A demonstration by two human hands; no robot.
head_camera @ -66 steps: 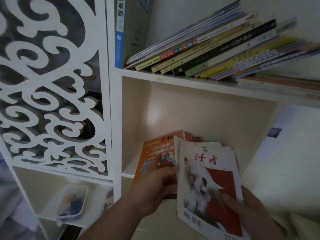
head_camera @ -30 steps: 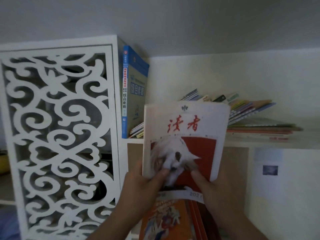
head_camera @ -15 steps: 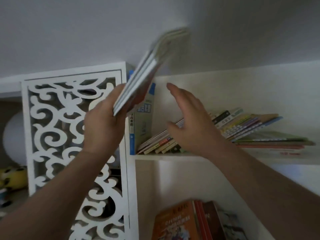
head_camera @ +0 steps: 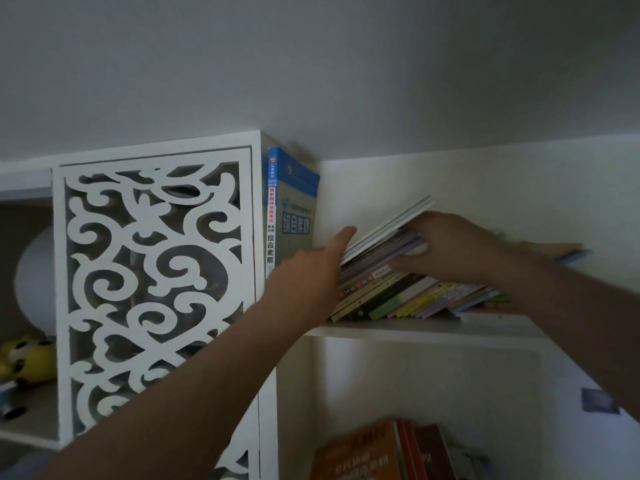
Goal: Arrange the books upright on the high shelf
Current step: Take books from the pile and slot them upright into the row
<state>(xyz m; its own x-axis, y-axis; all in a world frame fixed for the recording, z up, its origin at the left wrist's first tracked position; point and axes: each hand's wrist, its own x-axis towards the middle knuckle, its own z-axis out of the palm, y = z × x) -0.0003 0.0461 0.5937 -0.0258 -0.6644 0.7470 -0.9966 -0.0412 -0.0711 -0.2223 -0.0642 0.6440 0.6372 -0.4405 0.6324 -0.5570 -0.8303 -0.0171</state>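
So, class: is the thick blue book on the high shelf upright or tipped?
Upright: the blue book stands against the lattice panel; the books beside it lean.

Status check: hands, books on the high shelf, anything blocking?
Left hand open, fingers against the white magazines. Right hand grips the leaning stack. Books slanted, not upright. Blue book stands at the left end.

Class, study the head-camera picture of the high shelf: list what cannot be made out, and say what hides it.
- Left hand: fingertips hidden behind the white magazines; grip unclear.
- Right hand: covers the upper ends of the leaning books.
- Spine titles on those books: too small and dim.
- Lower-shelf books: cut off by the bottom edge, blurred.
- Yellow toy: cut off by the left edge.
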